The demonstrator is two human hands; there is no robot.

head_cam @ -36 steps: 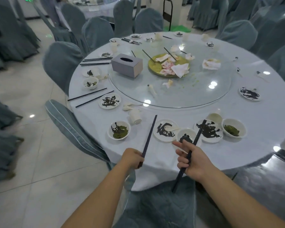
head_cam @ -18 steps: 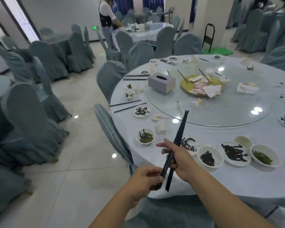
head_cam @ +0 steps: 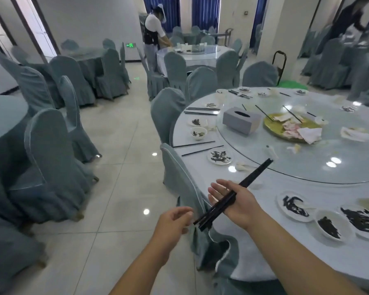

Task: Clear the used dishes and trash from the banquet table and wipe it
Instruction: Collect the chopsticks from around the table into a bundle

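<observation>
Head view: right hand [head_cam: 237,204] apparently holds chopsticks [head_cam: 234,194] beside table edge [head_cam: 200,184].

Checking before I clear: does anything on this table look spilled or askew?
Yes. Crumpled napkins are heaped on the yellow platter with chopsticks lying across its rim, and scraps litter the glass turntable.

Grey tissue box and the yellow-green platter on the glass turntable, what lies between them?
In the head view, only bare glass lies between the grey tissue box and the yellow-green platter; one black chopstick rests on the platter's near rim.
</observation>
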